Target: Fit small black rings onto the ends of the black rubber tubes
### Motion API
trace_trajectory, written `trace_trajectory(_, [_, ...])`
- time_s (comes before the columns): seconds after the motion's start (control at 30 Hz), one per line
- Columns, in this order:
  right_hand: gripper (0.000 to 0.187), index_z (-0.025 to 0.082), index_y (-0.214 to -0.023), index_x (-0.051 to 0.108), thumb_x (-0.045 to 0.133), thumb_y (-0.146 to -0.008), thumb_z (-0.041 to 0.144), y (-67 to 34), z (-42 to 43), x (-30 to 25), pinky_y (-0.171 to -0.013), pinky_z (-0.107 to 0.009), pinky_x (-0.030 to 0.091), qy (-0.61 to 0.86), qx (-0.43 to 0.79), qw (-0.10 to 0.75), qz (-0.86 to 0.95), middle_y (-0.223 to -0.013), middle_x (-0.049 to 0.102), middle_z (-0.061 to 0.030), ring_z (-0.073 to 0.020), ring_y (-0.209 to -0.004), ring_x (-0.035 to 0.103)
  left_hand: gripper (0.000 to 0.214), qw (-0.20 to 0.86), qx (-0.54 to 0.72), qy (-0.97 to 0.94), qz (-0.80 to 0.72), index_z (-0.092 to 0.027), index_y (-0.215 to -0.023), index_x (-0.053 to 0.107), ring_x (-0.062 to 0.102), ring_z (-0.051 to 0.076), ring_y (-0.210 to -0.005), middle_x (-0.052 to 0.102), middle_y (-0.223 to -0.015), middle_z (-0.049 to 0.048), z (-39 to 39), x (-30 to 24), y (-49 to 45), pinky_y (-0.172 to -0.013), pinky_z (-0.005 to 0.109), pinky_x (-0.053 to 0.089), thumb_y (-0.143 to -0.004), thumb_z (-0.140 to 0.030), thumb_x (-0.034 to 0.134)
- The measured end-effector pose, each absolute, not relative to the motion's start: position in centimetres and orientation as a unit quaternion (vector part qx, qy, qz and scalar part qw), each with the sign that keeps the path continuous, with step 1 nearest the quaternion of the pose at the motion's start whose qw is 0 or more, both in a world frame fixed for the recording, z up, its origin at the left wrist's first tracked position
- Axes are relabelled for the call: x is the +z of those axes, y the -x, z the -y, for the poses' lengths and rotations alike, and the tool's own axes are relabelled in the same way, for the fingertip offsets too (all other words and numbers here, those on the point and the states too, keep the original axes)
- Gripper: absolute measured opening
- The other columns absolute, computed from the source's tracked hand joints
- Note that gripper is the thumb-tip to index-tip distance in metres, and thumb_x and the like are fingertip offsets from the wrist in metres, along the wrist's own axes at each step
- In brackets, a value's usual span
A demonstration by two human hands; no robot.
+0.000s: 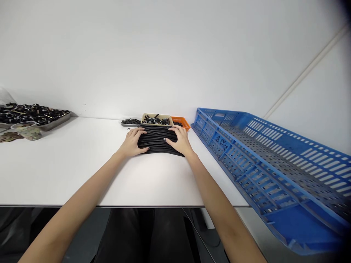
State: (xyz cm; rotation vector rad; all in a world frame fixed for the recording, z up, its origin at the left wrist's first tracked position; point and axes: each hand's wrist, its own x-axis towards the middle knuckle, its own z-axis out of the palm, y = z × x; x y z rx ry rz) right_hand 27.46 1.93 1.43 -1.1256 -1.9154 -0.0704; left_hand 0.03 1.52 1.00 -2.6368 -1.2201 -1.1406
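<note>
Both hands grasp 1 bundle of black tubes (157,140) lying crosswise on the white table (82,164): left hand (133,143) at its left end, right hand (180,140) at its right. Its long axis runs left-right, equally near both, just before the small trays (157,119).

Only one marking in view: dark handwritten characters on the near outer wall of the blue crate (274,153), to the right of the right hand (179,140). The marks (221,142) sit on a solid panel between the slotted sections, in two short rows. They look like marker strokes, possibly digits or letters, but are too small and skewed to read with any certainty. No printed labels, brands or signs legible on the trays beyond the hands, on the table (68,160), or on the wall behind.
</note>
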Motion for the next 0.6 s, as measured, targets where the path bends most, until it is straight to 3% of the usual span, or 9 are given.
trace_trajectory(0.1, [0.059,0.029,-0.125,0.056,0.078,-0.072,0.044,-27.5,-1.5,1.7,-0.109,-0.052,0.032,0.439,-0.041,0.382,0.812,-0.141,0.044,-0.0070,-0.0330,-0.129,0.037,0.072,0.017,-0.341,0.853,0.394,-0.024,-0.128,0.048,0.039,0.033,-0.131,0.046,-0.140,0.0119,-1.4,0.9,0.1,-0.111,0.051,0.028,-0.066,-0.050,0.073])
trace_trajectory(0.23, [0.070,0.029,-0.132,0.052,0.082,-0.069,0.043,-27.7,-1.5,1.4,-0.111,-0.054,0.031,0.440,-0.047,0.341,0.830,-0.146,0.037,-0.0073,-0.0341,-0.132,0.033,0.084,0.032,-0.308,0.866,0.393,-0.025,-0.133,0.045,0.035,0.036,-0.133,0.042,-0.144,0.0126,-1.3,0.9,0.1,-0.112,0.054,0.025,-0.060,-0.053,0.076])
trace_trajectory(0.6, [0.067,0.028,-0.131,0.053,0.082,-0.071,0.037,-28.4,-2.3,0.7,-0.112,-0.054,0.032,0.435,-0.045,0.362,0.824,-0.144,0.039,-0.0074,-0.0330,-0.132,0.035,0.085,0.034,-0.308,0.865,0.396,-0.025,-0.137,0.042,0.032,0.037,-0.134,0.039,-0.147,0.0127,-1.7,0.6,0.2,-0.112,0.054,0.023,-0.063,-0.051,0.075])
